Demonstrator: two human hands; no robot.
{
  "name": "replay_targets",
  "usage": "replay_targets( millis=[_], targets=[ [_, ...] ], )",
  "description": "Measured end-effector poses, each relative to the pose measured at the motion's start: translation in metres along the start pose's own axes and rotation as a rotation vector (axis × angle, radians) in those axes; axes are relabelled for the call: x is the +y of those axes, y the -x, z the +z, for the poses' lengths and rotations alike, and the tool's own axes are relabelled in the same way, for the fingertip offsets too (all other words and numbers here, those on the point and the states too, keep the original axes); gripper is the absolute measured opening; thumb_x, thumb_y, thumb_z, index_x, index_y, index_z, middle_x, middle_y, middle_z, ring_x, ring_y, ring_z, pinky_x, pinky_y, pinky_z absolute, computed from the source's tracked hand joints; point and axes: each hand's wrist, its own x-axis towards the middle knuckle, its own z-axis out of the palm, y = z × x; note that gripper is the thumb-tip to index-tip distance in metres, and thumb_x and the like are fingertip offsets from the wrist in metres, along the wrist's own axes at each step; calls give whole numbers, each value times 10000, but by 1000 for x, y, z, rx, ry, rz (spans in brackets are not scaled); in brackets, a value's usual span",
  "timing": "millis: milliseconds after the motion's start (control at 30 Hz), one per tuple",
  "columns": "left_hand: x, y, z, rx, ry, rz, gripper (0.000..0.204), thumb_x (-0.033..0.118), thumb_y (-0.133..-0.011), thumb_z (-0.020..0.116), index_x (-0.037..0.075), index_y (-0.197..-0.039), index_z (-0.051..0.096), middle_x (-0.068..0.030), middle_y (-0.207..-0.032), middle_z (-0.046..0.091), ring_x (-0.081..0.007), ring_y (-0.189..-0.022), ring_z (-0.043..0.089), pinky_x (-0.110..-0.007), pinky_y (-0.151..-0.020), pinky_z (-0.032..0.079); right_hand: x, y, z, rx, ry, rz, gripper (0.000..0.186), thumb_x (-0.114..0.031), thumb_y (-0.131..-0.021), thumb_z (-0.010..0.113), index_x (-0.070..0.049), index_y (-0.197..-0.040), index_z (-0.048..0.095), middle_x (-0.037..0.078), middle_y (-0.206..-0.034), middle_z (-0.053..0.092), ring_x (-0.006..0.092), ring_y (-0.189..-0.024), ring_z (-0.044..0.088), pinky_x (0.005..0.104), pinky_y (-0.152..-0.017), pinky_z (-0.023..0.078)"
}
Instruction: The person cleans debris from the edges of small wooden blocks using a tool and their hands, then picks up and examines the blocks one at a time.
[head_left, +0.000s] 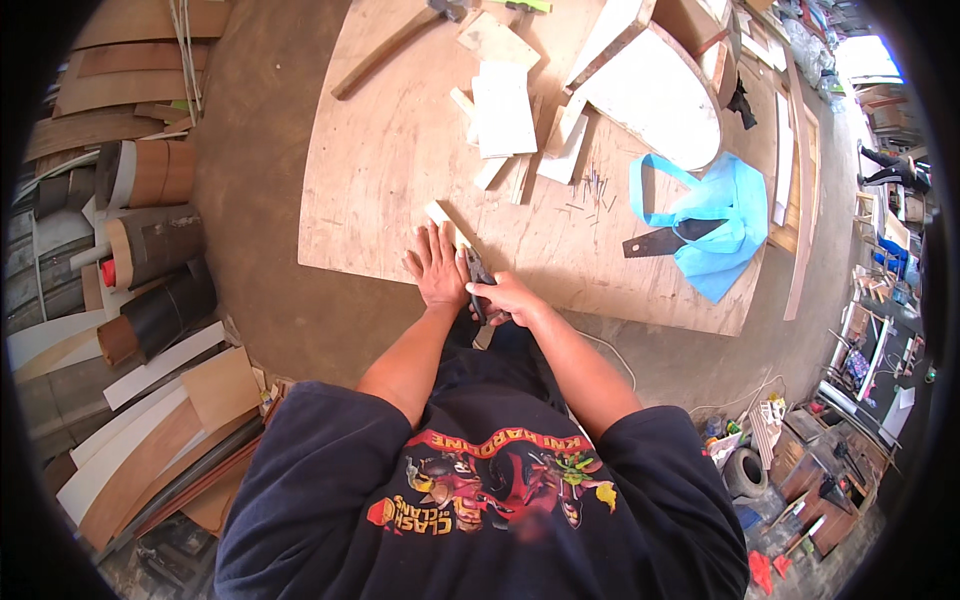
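Note:
My left hand [438,268] lies flat with its fingers apart near the front edge of a plywood board [380,190]. Next to its fingertips is a short pale wood strip [437,211], partly hidden by the hand. My right hand [510,297] is closed round a pair of dark pliers [478,268], whose head points away from me, close beside the left fingers and against the strip. Exactly what the jaws grip is too small to tell. Farther right, several loose nails [598,188] are scattered on the board.
Wood offcuts [505,110] and a hammer [385,55] lie at the far side. A blue cloth bag [735,215] with a dark saw blade [650,244] sticking out rests at right, near a white-faced curved panel [660,100]. Stacked boards and rolls [160,170] stand on the left.

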Motion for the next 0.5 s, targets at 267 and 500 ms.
replay_targets(
  millis=[267,500],
  targets=[
    [0,1,-3,10,30,10,624,407,-1055,299,159,-1621,212,-69,-1711,136,-312,-1582,34,-610,-1226,12,5,-23,-23,-76,106,-32,435,-493,-1030,559,-63,-1031,625,59,-831,737,139,-655,707,234,-460,398],
    [-1,0,5,-31,-110,-18,636,393,-1058,301,195,-1642,147,-46,-1720,87,-313,-1584,4,-616,-1226,18,0,-10,-2,-43,-144,-64,444,-448,-1034,572,-10,-971,606,121,-715,690,199,-532,678,240,-331,339]
  ],
)
